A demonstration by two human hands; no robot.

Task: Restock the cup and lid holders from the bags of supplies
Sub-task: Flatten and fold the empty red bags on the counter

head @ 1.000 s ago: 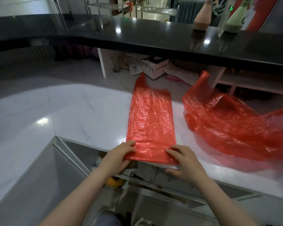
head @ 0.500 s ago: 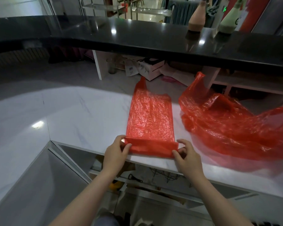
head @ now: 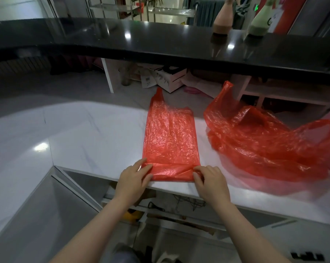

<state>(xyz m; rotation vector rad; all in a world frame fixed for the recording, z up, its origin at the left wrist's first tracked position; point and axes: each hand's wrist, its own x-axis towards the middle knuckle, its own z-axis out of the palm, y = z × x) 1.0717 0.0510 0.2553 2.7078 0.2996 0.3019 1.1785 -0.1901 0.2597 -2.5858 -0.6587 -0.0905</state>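
Both hands are on the near end of the flat red bag (head: pixel 170 137): the left hand (head: pixel 134 179) presses on it with flat fingers, and the right hand (head: pixel 210 182) pinches its corner. A moment ago that end lay flat; now it is folded over once more into a thicker strip at the edge of the white counter (head: pixel 84 133). The bag looks empty, so this is likely tidying up after restocking, and the crumpled red bag (head: pixel 264 141) waits just to the right.

The crumpled red bag (head: pixel 270 141) runs off the right edge of the frame. The flattened red bag (head: pixel 170 137) hides its folded near corners under the left hand (head: pixel 134 179) and right hand (head: pixel 210 182). Items on the shelf under the counter (head: pixel 84 130) are too dim to identify.
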